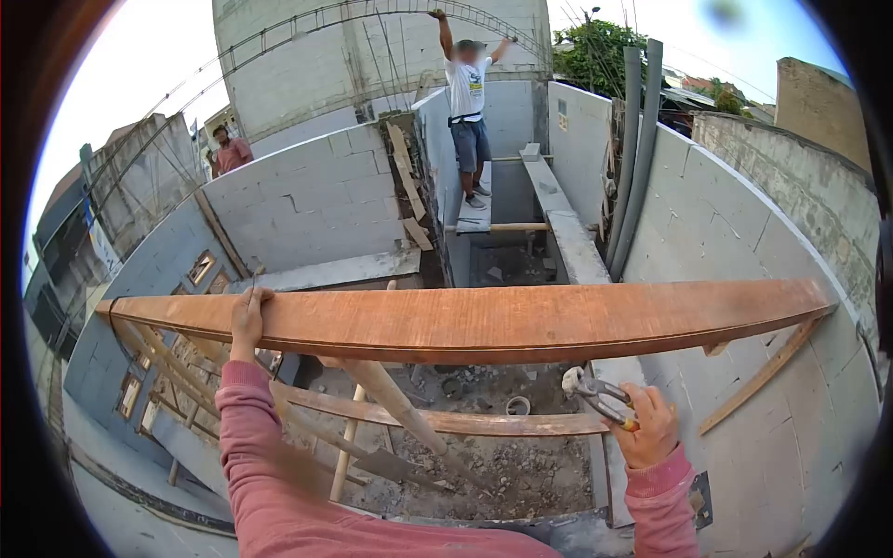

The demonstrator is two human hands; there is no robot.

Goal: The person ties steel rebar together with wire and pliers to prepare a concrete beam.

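Observation:
A long reddish-brown wooden board (pixel 484 321) spans in front of me from the left wall to the right wall. My left hand (pixel 247 321) is closed on it near its left end, fingers over the far edge. Lower and to the right, my right hand (pixel 648 430) grips a pair of pincers (pixel 600 394) by the handles. The metal jaws look dusty and point up and left, just below the board and apart from it. Dark wire (pixel 113 314) loops around the board's left end. A wooden post (pixel 391 400) slants down beneath the board.
Grey block walls (pixel 298 200) enclose the space. Far below lies rubble-strewn ground (pixel 521 465), crossed by a lower plank (pixel 446 422). A person (pixel 468 112) on a narrow platform holds up a long rebar frame (pixel 279 37). Another person (pixel 230 153) stands behind the left wall. Grey pipes (pixel 640 158) lean right.

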